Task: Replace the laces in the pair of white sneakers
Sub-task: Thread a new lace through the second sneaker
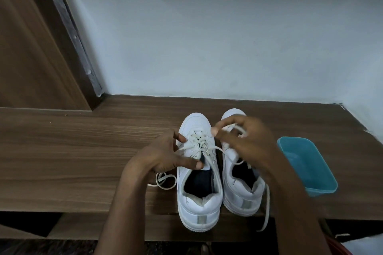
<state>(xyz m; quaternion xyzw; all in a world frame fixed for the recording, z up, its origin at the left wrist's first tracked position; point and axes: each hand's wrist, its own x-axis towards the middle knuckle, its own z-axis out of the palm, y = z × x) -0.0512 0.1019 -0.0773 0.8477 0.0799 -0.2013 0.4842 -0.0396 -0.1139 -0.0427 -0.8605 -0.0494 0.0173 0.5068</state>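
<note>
We see the left hand [163, 157], fingers [179, 137] spread, touching the left sneaker [199, 198] at nine o'clock; right hand [246, 143] pinches a lace [238, 128].

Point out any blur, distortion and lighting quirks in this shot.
Head view: right hand and the lace it pinches are motion-blurred; blue tub soft-edged; sneakers sharp; wide lens bows the door frame; light dim, cool, shadows soft.
</note>
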